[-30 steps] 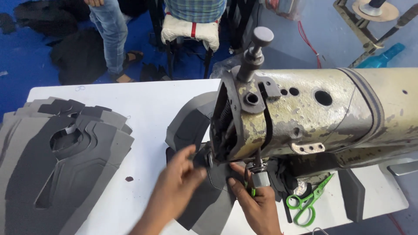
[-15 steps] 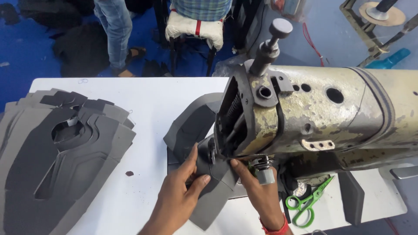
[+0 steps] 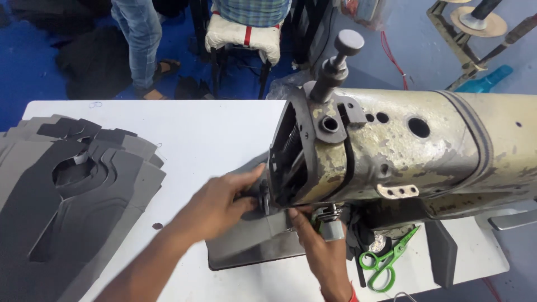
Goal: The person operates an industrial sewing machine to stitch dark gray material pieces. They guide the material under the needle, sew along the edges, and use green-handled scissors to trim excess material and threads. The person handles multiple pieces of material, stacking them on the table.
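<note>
Grey fabric piece [image 3: 254, 237], hands [image 3: 224, 204] pressing flat

Grey cut pieces [image 3: 72, 196] lie on the white table [image 3: 196, 128] beside green-handled scissors [image 3: 386, 263] and a cream, rust-flecked sewing machine [image 3: 403, 151].

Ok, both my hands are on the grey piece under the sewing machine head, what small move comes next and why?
Probably slide the grey piece a touch further under the machine head. The left hand presses it flat and the right hand pinches its edge near the foot, so it looks positioned but not yet lined up.
</note>
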